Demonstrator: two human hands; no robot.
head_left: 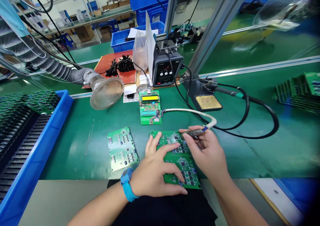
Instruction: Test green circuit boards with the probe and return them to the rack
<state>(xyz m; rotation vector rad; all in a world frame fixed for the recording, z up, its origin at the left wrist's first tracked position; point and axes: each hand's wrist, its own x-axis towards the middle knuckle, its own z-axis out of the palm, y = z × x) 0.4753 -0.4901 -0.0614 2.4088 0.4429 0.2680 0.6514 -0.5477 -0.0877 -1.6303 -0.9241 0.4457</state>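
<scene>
Spread over a green circuit board [183, 158] at the table's front edge, my left hand [160, 166] has its fingers apart and touches the board. My right hand [206, 149] pinches a wired probe connector [196, 132] at the board's upper right edge. A white-sleeved cable [192, 111] runs from it to a green programmer board [150, 117] with a lit yellow display [150, 98]. Left of my left hand lies another green circuit board [122, 149], flat on the table. The probe's tip is partly hidden by my fingers.
A blue bin [58, 109] with racked circuit boards stands at left. A fume extraction nozzle [106, 93] hangs near it. Behind are a soldering station [166, 69] and a soldering iron [225, 91] in its stand. More boards [300, 91] stand at right.
</scene>
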